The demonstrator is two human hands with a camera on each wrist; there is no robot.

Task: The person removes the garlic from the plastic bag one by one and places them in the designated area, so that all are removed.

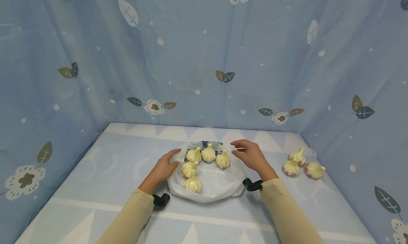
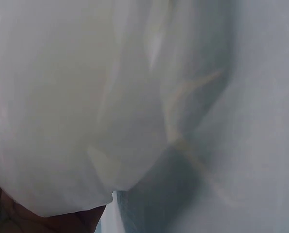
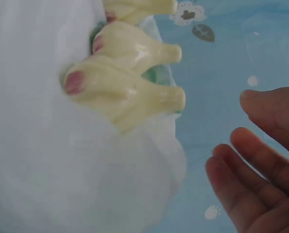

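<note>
Beige sleeves point(image 1: 130, 215), mine, reach over the tabletop point(image 1: 102, 187) toward a white plastic bag point(image 1: 218, 183) near its middle, well apart from the left and right edges. Five garlic bulbs point(image 1: 192, 185) rest on the bag, along its left and far sides (blue-and-green print point(image 1: 217, 143) shows behind them). My left hand point(image 1: 163, 169) touches the bag's left side, thumb and forefinger spread apart. My right hand point(image 1: 252, 157), thumb and fingers apart and holding nothing, hovers just beside the bag's right side. Three more bulbs point(image 1: 291, 168) sit together near the tabletop's right edge, toward the far right corner. Beyond the far edge hangs a blue leaf-patterned curtain point(image 1: 191, 60).
</note>
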